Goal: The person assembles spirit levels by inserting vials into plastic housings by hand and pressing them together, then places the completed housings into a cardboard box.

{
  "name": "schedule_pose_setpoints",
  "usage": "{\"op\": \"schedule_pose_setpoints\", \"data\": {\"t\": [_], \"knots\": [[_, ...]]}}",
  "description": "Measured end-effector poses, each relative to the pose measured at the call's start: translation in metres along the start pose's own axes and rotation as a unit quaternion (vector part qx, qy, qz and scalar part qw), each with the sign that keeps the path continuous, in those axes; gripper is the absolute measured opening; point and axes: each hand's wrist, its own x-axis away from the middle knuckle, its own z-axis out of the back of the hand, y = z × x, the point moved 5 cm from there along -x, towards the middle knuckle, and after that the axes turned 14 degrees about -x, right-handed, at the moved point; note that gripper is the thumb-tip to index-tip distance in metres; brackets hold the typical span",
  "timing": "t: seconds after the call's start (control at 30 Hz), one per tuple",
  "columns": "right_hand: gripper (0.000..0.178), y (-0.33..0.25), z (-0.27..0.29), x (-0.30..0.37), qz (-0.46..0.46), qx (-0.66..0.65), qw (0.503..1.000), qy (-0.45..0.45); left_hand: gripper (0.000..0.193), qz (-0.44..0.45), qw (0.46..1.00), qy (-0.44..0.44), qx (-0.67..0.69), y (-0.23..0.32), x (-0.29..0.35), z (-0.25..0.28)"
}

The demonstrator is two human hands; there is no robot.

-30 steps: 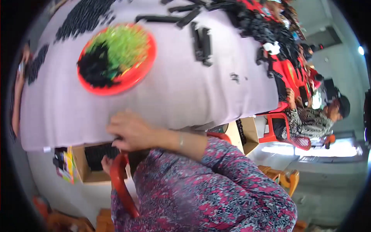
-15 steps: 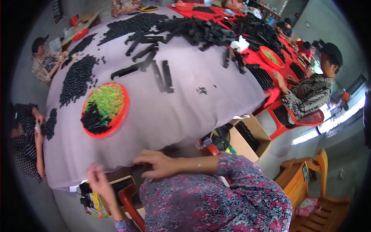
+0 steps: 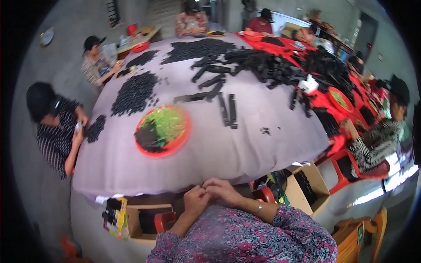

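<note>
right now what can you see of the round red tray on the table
The red tray is a shallow round dish, plastic by its look, lying flat on the grey-clothed table ahead of the person's joined hands. Green pieces fill most of it; a black heap sits at its near left. No hand touches it. Black parts lie on the cloth around it, apart from its rim.

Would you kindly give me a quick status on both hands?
Left hand and right hand together at table edge, fingertips meeting; anything pinched too small to tell. Round red plastic tray untouched ahead.
</note>
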Motion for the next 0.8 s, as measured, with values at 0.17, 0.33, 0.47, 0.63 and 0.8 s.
{"op": "schedule_pose_setpoints", "data": {"t": [0.17,0.33,0.47,0.63,0.8], "knots": [[0.019,0.007,0.001,-0.012,0.02,0.029,0.999,-0.02,0.029,0.007,1.0,0.016,0.003,-0.011,0.003,-0.004],[0.018,0.005,-0.001,-0.011,-0.008,0.053,0.997,-0.049,0.04,0.005,1.0,0.02,0.0,-0.01,0.004,-0.007],[0.02,0.013,0.008,-0.015,0.034,0.091,0.994,-0.055,0.04,0.001,1.0,0.007,-0.018,-0.012,0.005,-0.01],[0.026,0.009,0.006,-0.013,0.046,0.15,0.985,-0.069,0.031,-0.013,0.999,0.021,-0.02,-0.008,0.005,-0.007],[0.026,0.002,0.005,-0.012,0.084,0.162,0.982,-0.059,0.024,-0.026,0.999,0.017,-0.017,0.001,0.004,-0.003]]}}
